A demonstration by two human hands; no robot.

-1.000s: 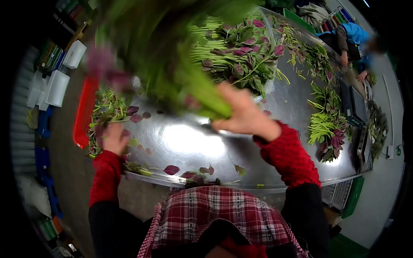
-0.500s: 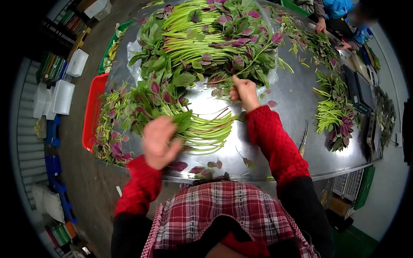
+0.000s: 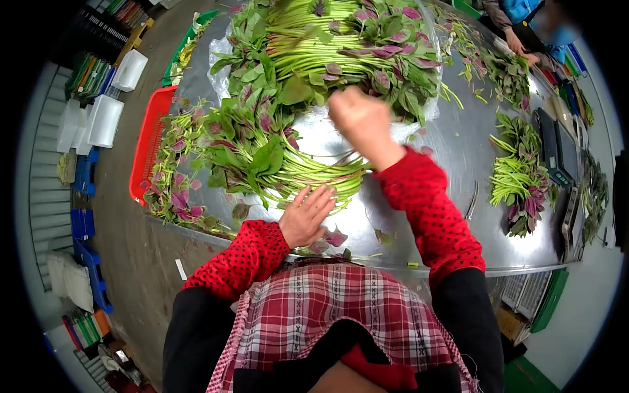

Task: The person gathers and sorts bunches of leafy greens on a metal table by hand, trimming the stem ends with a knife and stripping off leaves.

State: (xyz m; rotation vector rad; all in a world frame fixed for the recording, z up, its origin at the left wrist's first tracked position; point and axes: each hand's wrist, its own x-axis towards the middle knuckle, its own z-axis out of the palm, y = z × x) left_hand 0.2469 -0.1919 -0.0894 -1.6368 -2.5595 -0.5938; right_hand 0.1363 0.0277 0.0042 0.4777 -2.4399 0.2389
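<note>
A bunch of amaranth greens (image 3: 314, 177), with purple-green leaves to the left and pale green stems to the right, lies on the metal table in front of me. My left hand (image 3: 308, 215) rests with its fingers stretched out on the near edge of those stems. Just beyond the bunch, my right hand (image 3: 362, 124) is blurred by motion at the front edge of a big amaranth pile (image 3: 314, 56). Its fingers bend downward and are mostly hidden, so whatever they hold does not show. Under the pile, clear plastic (image 3: 221, 71) peeks out.
Loose trimmings (image 3: 173, 157) lie at the table's left end beside a red basket (image 3: 152, 137). On the right are a smaller amaranth bunch (image 3: 517, 173), a knife (image 3: 472, 200) and a dark scale-like device (image 3: 555, 147). Another person's hand (image 3: 515, 43) works at the far right.
My left hand has moved right and now lies flat on the stems. My right hand has shifted slightly left and up; the stalk it held before is no longer visible in it. The view has shifted slightly.
</note>
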